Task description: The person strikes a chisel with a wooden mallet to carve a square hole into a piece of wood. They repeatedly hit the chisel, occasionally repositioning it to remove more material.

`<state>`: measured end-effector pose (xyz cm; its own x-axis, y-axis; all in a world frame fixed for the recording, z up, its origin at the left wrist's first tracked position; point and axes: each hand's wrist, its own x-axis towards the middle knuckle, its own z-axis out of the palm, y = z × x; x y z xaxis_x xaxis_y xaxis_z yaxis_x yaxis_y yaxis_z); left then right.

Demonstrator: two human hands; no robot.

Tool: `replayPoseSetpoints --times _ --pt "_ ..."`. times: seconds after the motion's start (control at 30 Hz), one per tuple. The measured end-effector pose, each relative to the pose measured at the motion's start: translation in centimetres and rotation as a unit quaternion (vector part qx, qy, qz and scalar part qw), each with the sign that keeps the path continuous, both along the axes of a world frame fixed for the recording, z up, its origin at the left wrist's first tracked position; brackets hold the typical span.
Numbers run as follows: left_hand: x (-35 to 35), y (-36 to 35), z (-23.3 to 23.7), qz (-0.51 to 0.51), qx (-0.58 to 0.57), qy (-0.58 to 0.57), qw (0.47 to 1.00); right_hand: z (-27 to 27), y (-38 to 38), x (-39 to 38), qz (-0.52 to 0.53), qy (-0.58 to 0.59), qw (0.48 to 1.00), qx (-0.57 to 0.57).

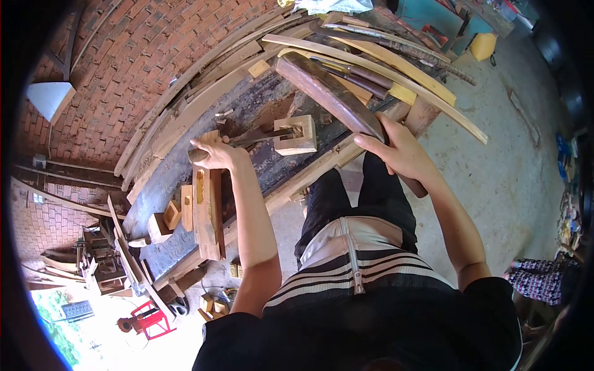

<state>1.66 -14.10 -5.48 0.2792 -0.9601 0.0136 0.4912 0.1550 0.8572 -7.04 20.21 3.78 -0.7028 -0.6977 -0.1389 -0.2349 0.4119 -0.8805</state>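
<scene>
My left hand is wrapped round the handle of a chisel. The chisel lies nearly level, its tip reaching into the square cut-out of a pale wooden block on the bench. My right hand grips a long, dark, heavy wooden club near its lower end; its thick end extends over the bench, beyond the block. Beside my left hand stands a thick timber piece with a slot cut in it.
The dark workbench has a long wooden front edge. Chisels with wooden handles and long curved strips lie on its right part. Small notched blocks sit at the left. A brick wall rises behind; a red stool stands at lower left.
</scene>
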Motion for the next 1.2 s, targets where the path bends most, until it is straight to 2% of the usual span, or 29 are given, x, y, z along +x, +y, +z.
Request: replayPoseSetpoints --times 0.1,0.2,0.23,0.27,0.3,0.33,0.4,0.43,0.5,0.63,0.73,0.83,0.9,0.97,1.03,1.1,1.2 --pt "-0.5 1.2 3.4 -0.038 -0.039 0.001 0.999 -0.9 1.2 0.2 -0.026 -0.004 0.999 -0.026" --pt "-1.3 2.5 6.8 -0.13 -0.118 -0.026 0.984 -0.7 2.0 0.5 -0.048 -0.026 0.998 -0.033" --pt "-1.6 2.6 7.5 -0.125 -0.117 -0.025 0.985 -0.9 2.3 0.5 -0.042 -0.025 0.998 -0.033" --pt "-1.9 2.9 8.2 -0.165 -0.173 -0.043 0.97 -1.4 2.6 0.5 -0.057 -0.031 0.997 -0.039" --pt "-2.3 3.2 8.4 -0.204 -0.227 -0.062 0.95 -1.8 2.8 0.5 -0.073 -0.037 0.996 -0.044" --pt "-2.9 3.5 8.4 -0.2 -0.227 -0.062 0.951 -1.9 3.0 0.6 -0.069 -0.037 0.996 -0.044" --pt "-4.0 4.3 8.4 -0.278 -0.276 -0.114 0.913 -2.2 3.2 0.6 -0.087 -0.053 0.994 -0.039" --pt "-4.2 4.8 8.2 -0.276 -0.275 -0.114 0.914 -2.5 3.4 0.6 -0.085 -0.053 0.994 -0.039" --pt "-4.6 6.0 8.0 -0.319 -0.328 -0.128 0.88 -3.0 3.8 0.6 -0.092 -0.041 0.994 -0.035" --pt "-4.4 6.7 7.9 -0.334 -0.343 -0.159 0.863 -3.3 4.3 0.8 -0.097 -0.061 0.993 -0.036" --pt "-4.6 6.7 8.0 -0.35 -0.242 -0.071 0.902 -3.6 4.5 1.0 -0.098 -0.088 0.99 -0.051" --pt "-5.2 6.5 7.5 -0.32 -0.278 -0.071 0.903 -3.8 4.6 0.8 -0.103 -0.096 0.989 -0.049" --pt "-6.1 6.3 6.5 -0.345 -0.343 -0.08 0.87 -3.8 4.5 1.1 -0.11 -0.101 0.987 -0.065" --pt "-5.3 9.2 8.2 -0.394 -0.32 -0.208 0.836 -3.8 4.3 1.2 -0.116 -0.103 0.986 -0.056" --pt "-5.6 11.7 8.3 -0.426 -0.298 -0.224 0.824 -3.6 4.1 1.3 -0.119 -0.101 0.987 -0.045" --pt "-5.9 12.2 6.9 -0.455 -0.352 -0.296 0.762 -3.2 3.7 1.8 -0.154 -0.1 0.979 -0.083" --pt "-5.4 14.4 7.4 -0.479 -0.411 -0.31 0.711 -2.6 3.7 1.8 -0.157 -0.108 0.979 -0.075"
